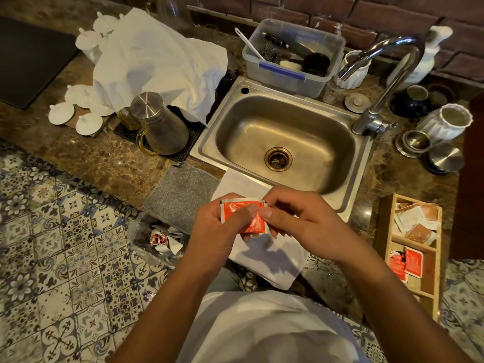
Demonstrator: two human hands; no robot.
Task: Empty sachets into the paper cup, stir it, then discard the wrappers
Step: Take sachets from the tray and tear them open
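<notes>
I hold a red and white sachet point(242, 211) in front of me, below the sink's front edge. My left hand point(217, 231) grips its left side with the thumb across its face. My right hand point(296, 221) pinches its upper right corner between thumb and forefinger. More red sachets point(404, 264) and pale brown ones point(416, 221) lie in a wooden tray point(387, 231) at the right. Torn wrappers point(159, 241) lie in a clear-bag bin on the floor at the left. No paper cup shows in view.
A steel sink point(209, 142) with a tap point(387, 85) sits ahead. A white cloth point(264, 260) hangs over the counter edge beneath my hands, next to a grey mat point(180, 195). A metal jug point(159, 127), white lids, a plastic tub point(293, 56) and jars crowd the counter.
</notes>
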